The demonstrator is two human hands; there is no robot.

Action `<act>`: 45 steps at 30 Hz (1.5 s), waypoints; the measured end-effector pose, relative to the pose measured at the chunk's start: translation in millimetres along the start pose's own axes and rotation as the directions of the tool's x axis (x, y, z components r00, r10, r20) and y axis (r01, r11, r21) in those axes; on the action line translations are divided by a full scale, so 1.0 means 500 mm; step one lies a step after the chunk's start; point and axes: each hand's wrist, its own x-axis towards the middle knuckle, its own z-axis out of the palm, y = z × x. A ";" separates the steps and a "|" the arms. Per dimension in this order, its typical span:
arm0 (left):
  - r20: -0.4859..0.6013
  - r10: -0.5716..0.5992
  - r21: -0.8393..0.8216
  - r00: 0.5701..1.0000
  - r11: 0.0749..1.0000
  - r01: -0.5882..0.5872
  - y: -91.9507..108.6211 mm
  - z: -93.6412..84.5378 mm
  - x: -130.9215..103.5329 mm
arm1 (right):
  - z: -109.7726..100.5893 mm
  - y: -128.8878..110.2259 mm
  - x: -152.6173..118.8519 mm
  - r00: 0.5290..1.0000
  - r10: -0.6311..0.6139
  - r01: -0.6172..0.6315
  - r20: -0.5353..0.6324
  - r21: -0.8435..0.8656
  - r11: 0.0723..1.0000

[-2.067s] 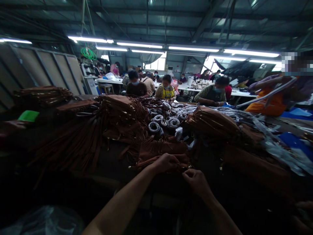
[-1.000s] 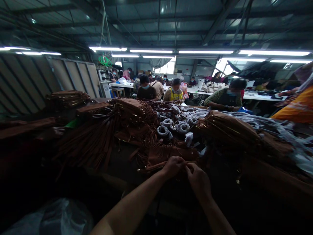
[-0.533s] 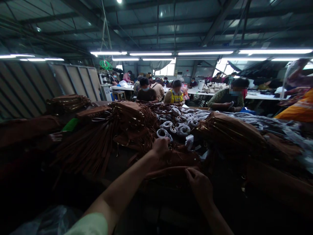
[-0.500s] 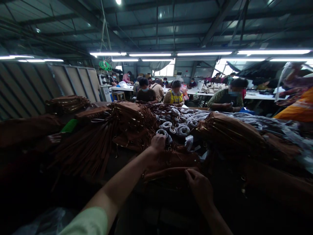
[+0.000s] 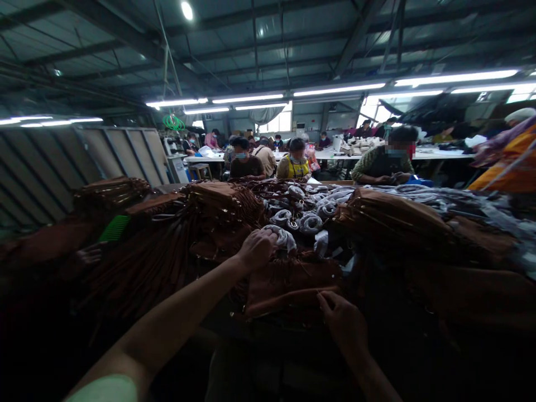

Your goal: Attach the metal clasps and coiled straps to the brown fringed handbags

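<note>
My left hand [image 5: 256, 249] is closed on a coiled strap [image 5: 285, 238] wrapped in greyish clear plastic, just above a brown bag [image 5: 288, 283]. The bag lies flat in front of me, with fringe-like strips near its top and small metal fittings along its lower side. At the bag's lower right edge, the thumb and fingers of my right hand [image 5: 341, 317] pinch the brown material. More plastic-wrapped coils [image 5: 310, 223] sit beyond the bag. Deep shadow hides much of the bag's lower side.
Stacked brown bags [image 5: 218, 195] rise at left, and another stack [image 5: 389, 215] at right. Long brown strips [image 5: 142, 262] hang at far left, near another person's hand [image 5: 90, 254] and a green comb-like piece [image 5: 115, 228]. Several people sit across the table.
My left hand has closed on the wrapped strap and drawn it slightly down and left. My right hand stays at the bag's edge. The head view has shifted a little.
</note>
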 end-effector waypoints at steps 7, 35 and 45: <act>0.234 -0.146 -0.086 0.961 0.982 0.170 0.113 0.064 -0.163 | -0.004 -0.007 0.005 1.000 0.015 -0.015 0.016 -0.007 1.000; 0.196 -0.342 -0.376 0.919 0.839 0.392 0.058 0.104 0.061 | -0.007 -0.001 0.003 0.999 -0.020 0.017 0.030 0.076 0.997; 0.245 0.029 -0.416 0.969 0.906 0.078 0.193 0.130 -0.022 | -0.018 -0.017 -0.013 0.998 -0.056 0.056 -0.001 0.062 0.997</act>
